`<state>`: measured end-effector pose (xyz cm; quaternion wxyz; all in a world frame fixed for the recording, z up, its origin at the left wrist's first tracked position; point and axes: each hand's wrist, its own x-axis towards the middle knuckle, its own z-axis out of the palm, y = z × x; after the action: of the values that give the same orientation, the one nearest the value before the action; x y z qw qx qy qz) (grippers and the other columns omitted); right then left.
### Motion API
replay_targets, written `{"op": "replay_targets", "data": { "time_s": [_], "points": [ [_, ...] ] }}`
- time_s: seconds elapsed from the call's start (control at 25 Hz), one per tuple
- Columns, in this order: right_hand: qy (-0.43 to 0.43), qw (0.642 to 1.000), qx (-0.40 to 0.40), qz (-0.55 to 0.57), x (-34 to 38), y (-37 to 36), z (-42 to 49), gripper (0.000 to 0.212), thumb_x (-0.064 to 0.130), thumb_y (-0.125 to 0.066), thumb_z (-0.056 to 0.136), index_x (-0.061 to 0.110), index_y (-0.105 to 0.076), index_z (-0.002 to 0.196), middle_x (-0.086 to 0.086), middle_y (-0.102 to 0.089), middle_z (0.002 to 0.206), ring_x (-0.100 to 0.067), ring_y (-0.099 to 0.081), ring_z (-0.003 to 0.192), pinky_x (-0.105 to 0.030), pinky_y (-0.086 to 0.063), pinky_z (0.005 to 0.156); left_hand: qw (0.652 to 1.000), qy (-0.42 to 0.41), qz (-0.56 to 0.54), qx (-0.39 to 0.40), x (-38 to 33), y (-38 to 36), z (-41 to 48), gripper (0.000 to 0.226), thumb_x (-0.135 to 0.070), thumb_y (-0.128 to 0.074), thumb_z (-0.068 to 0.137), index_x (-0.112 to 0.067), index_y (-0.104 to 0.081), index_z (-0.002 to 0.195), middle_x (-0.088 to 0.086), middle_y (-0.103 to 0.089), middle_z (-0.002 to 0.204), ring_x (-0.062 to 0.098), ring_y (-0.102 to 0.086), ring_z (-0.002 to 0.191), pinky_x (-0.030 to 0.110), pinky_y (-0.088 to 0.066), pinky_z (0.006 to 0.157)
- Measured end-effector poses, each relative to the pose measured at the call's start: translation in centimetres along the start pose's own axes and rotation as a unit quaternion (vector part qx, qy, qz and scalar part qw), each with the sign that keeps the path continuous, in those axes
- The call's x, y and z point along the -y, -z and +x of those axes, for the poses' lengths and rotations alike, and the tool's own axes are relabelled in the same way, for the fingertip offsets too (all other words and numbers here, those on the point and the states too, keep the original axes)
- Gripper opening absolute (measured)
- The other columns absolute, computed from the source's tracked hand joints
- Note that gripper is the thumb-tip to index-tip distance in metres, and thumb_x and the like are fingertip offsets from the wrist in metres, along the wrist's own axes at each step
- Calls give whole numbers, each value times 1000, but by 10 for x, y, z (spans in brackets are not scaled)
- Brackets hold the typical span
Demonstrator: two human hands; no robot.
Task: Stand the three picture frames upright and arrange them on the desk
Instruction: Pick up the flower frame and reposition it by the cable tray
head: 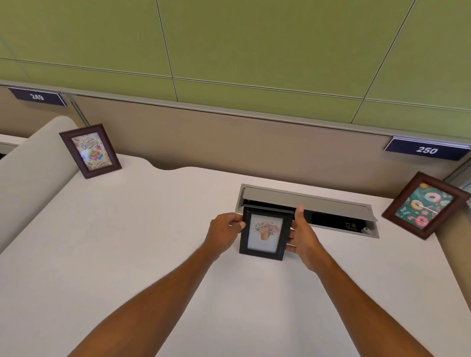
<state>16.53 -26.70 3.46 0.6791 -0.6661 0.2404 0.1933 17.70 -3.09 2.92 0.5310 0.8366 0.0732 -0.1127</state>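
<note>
Black, square-edged frame point(265, 232) stood upright on the smooth pale tabletop point(115, 254); your left hand point(223, 232) and right hand point(303, 240) clasped its sides.

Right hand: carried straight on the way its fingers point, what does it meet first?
Probably the grey flip-up cable hatch right behind the black-framed flower picture the right hand grips; depth unclear.

green wall panels point(236, 36), beige partition point(203, 138)

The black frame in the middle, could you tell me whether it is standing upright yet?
Upright, picture facing the camera, but both hands grip its sides: black frame, left hand, right hand. Whether it stands unaided, cannot tell.
</note>
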Motion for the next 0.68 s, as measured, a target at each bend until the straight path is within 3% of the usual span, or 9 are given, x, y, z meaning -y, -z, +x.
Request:
{"op": "replay_targets", "data": {
  "time_s": [0.28, 0.4, 0.48, 0.68],
  "points": [
    [1, 999, -31, 28, 4, -15, 8, 78, 82, -26, 96, 28, -55, 144, -10, -64, 152, -38, -59, 142, -59, -45, 119, 1000, 2, -21, 2, 6, 2, 3, 21, -14, -66, 102, -12, -79, 118, 3, -79, 106, 21, -73, 95, 41, -59, 95],
    [8, 999, -34, 17, 4, -18, 7, 89, 86, -29, 86, 26, -57, 146, -10, -66, 148, -37, -61, 139, -59, -45, 120, 1000, -3, -27, -4, 8, 4, 2, 21, -13, -65, 102, -9, -80, 117, 1, -78, 102, 18, -70, 92, 38, -59, 91],
    [13, 999, -31, 7, 3, -22, 7, 86, 83, -27, 93, 24, -58, 147, -8, -69, 142, -34, -64, 133, -55, -45, 118, 1000, -7, -29, -6, 10, 8, 0, 21, -12, -65, 102, -9, -80, 117, 1, -77, 101, 18, -69, 91, 36, -58, 89],
    [28, 1000, -12, -3, 13, -48, 7, 63, 80, -23, 100, 38, -67, 115, 0, -76, 122, -27, -68, 118, -49, -49, 110, 999, -4, -36, -29, 14, 34, 1, 21, -15, -65, 104, -10, -78, 120, 4, -79, 109, 21, -71, 101, 43, -62, 97]
  ]
}}
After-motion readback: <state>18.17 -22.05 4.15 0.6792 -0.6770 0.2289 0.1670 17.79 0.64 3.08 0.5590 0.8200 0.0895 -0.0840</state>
